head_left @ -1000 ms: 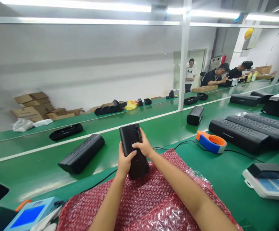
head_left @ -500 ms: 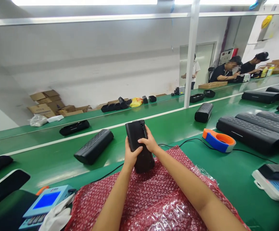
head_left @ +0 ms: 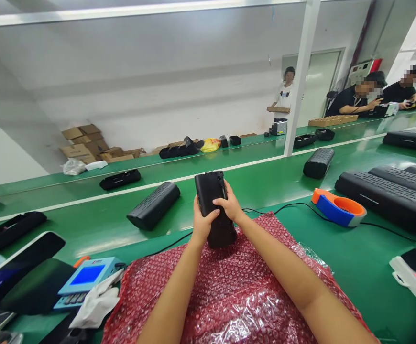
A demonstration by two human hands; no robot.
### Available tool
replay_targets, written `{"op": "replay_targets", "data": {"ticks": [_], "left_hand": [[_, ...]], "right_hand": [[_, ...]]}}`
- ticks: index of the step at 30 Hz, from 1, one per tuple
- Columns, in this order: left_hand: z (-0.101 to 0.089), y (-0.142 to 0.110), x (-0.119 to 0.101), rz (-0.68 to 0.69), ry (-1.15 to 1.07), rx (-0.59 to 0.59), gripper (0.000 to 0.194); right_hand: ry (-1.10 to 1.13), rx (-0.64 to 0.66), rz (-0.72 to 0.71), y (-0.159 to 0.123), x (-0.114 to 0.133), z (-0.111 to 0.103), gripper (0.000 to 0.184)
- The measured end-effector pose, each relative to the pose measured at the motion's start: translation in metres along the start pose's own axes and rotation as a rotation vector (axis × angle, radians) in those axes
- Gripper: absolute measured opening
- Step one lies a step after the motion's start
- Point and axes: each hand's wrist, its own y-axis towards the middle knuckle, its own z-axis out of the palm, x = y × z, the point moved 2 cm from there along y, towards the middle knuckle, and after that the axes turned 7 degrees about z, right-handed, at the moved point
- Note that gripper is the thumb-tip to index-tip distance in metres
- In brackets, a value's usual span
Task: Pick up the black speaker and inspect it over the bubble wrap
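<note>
Both my hands grip a black oblong speaker (head_left: 213,205) that stands on end at the far edge of a red bubble-wrap sheet (head_left: 229,291). My left hand (head_left: 201,224) wraps its left side with the thumb across the front. My right hand (head_left: 231,206) clasps its right side, fingers pressed on the face. The speaker's lower end rests on the bubble wrap.
Several black speakers (head_left: 154,204) lie on the green conveyor belt (head_left: 258,184). An orange and blue tape dispenser (head_left: 338,208) and long black soundbars (head_left: 387,200) sit right. A blue-screened device (head_left: 86,277), a white cloth (head_left: 96,303) and dark panels lie left. Other people work far right.
The view has swung to the left and down, showing more of the left bench. My hands keep the same hold on the upright speaker.
</note>
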Motion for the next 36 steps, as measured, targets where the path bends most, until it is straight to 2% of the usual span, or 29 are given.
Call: {"op": "replay_targets", "data": {"ticks": [17, 36], "left_hand": [[-0.0017, 0.0005, -0.0003, -0.006, 0.021, -0.003, 0.101], [-0.0017, 0.0008, 0.0006, -0.022, 0.007, -0.006, 0.103]], "right_hand": [[-0.065, -0.029, -0.05, -0.0012, -0.0026, -0.0021, 0.098], [-0.106, -0.03, -0.048, -0.0031, 0.0005, 0.0003, 0.103]]}}
